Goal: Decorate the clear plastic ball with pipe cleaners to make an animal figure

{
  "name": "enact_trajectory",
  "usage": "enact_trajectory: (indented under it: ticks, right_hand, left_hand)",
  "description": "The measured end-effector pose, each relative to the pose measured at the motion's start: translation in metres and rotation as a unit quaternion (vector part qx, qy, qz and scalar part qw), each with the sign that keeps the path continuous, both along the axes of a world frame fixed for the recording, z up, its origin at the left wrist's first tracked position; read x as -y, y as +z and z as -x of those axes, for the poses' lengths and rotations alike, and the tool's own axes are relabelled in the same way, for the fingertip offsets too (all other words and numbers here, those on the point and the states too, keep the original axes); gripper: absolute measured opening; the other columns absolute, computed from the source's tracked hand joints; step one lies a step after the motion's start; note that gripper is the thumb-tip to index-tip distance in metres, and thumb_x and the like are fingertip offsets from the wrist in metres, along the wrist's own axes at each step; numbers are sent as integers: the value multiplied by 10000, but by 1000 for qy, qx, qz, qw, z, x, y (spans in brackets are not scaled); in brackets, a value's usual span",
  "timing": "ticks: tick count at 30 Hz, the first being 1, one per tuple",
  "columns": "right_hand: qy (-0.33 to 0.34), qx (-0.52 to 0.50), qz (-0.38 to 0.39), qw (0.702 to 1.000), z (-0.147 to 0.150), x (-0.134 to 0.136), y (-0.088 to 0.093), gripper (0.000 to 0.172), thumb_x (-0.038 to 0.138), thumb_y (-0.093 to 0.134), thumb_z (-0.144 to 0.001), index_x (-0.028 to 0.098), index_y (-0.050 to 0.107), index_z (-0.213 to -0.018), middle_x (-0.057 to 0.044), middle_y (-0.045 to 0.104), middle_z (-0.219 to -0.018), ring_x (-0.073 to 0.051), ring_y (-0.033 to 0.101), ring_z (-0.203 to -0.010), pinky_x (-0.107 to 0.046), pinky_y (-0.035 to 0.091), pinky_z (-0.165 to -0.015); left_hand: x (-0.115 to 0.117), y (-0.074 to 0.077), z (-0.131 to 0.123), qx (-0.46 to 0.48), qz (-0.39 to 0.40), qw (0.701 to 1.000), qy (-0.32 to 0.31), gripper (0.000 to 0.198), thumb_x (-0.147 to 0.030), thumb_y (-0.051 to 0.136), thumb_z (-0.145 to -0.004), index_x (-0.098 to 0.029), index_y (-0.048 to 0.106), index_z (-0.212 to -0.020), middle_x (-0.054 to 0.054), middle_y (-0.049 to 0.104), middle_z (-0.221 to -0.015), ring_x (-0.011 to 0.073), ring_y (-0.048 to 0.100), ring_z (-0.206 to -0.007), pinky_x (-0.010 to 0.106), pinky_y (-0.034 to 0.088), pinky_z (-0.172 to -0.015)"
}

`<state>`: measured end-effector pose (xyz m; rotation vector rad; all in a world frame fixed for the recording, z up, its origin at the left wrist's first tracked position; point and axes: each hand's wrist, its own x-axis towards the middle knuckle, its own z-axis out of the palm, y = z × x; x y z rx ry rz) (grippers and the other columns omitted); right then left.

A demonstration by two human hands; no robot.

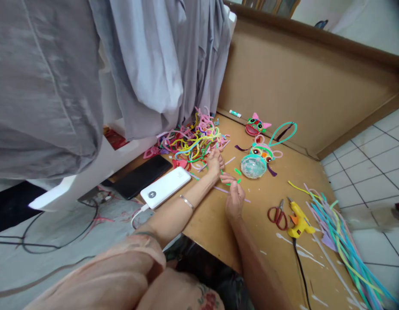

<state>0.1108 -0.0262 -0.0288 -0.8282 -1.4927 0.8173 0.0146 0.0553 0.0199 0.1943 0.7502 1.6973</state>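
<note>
My left hand [214, 164], a bracelet on its wrist, is closed with curled fingers at the front edge of a tangled pile of coloured pipe cleaners [194, 144]. A bright green pipe cleaner [228, 184] runs from beside it to my right hand [234, 198], whose fingers pinch it. Short green pieces [237, 171] lie just beyond on the cardboard. Right of them sits a pipe-cleaner figure [253, 165] with big eyes, a teal round bowl-like body and a looped handle. A smaller red and pink figure [255, 125] stands behind it.
Red-handled scissors [278, 216] and a yellow glue gun [299, 220] with its cord lie at right, beside long pipe cleaners [341, 241]. A white power bank [165, 187] and a black phone [143, 175] lie left. A cardboard wall [299, 82] and grey cloth [147, 56] border the surface.
</note>
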Motion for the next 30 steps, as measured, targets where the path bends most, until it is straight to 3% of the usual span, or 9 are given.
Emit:
enact_trajectory:
  ticks: [2,5,8,13,20,25,30]
  right_hand:
    - [52,-47,56,996,1,-2,3,447,499,281,-999,240,539,-741,-50,673,-759,-221,669,-909,-419,495,-878]
    - [95,-72,102,988,-2,-9,8,507,588,284,-980,253,398,-617,14,482,-530,-199,609,-652,-381,499,-701]
    - [92,-99,115,984,-3,-13,10,551,624,353,-952,256,310,-545,54,309,-462,-161,465,-510,-324,431,-559]
    - [63,-165,126,976,6,-11,6,608,633,481,-904,245,253,-495,95,187,-442,-99,257,-417,-266,288,-458]
    - [-7,-145,128,981,10,-9,0,632,712,475,-856,258,221,-495,108,146,-445,-77,136,-413,-264,170,-430]
    - [-43,-99,115,987,12,-4,-5,613,715,425,-871,260,217,-517,89,179,-476,-87,190,-450,-276,198,-469]
    - [-77,-48,96,991,15,1,-5,596,721,395,-879,257,238,-539,72,208,-514,-95,227,-494,-285,209,-504]
  left_hand:
    - [-2,-1,1,4,0,1000,-3,262,-415,605,-926,-194,497,-838,-140,201,-448,31,151,-320,167,93,-374]
    - [-4,-1,6,12,-3,1000,3,230,-371,618,-919,-189,505,-839,-141,191,-462,26,152,-322,163,83,-377]
    - [-5,1,12,18,1,1000,14,218,-347,628,-914,-184,507,-831,-140,195,-468,23,158,-322,161,83,-379]
    - [-6,2,17,-4,-2,999,46,191,-283,571,-943,-176,511,-796,-135,203,-451,24,166,-317,159,102,-374]
    - [-7,0,9,-50,8,996,74,201,-276,562,-928,-175,521,-760,-127,257,-433,20,200,-308,167,101,-378]
    - [-11,-3,11,-72,4,994,87,231,-285,569,-921,-187,489,-728,-129,255,-426,20,189,-312,162,108,-378]
    - [-11,-4,11,-86,-18,994,62,189,-293,562,-932,-193,517,-778,-131,245,-417,24,183,-299,149,114,-354]
